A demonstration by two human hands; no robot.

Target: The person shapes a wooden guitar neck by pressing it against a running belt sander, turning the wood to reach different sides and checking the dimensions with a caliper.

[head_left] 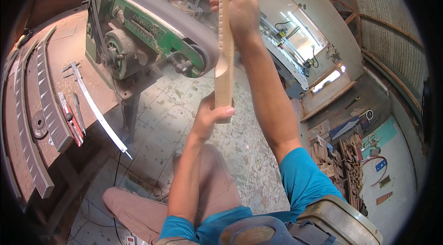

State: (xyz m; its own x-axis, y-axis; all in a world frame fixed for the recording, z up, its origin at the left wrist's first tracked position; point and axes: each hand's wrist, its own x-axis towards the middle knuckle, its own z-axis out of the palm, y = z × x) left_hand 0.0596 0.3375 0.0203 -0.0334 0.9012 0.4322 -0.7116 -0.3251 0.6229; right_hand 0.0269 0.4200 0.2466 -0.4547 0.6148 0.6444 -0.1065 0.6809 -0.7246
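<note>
My left hand [207, 118] grips the lower end of a long, pale wooden board [224, 85], its thumb across the near face. Higher up, my right hand [241, 7] is closed round the same board, with fingers showing past its left edge. The board stands on end in view, with a curved hollow partway along it. Its left edge meets the rounded end of the grey belt [184, 21] on a green belt sander [143, 32]; whether they touch, I cannot tell for sure.
A workbench [99, 92] at left carries a caliper [74, 69], a long metal ruler [99, 115], a red utility knife [71, 122], a round disc [39, 124] and curved dark strips [48, 97] with pale triangles. Stacked wood offcuts [348, 162] lie at right. A cable [116, 175] crosses the tiled floor.
</note>
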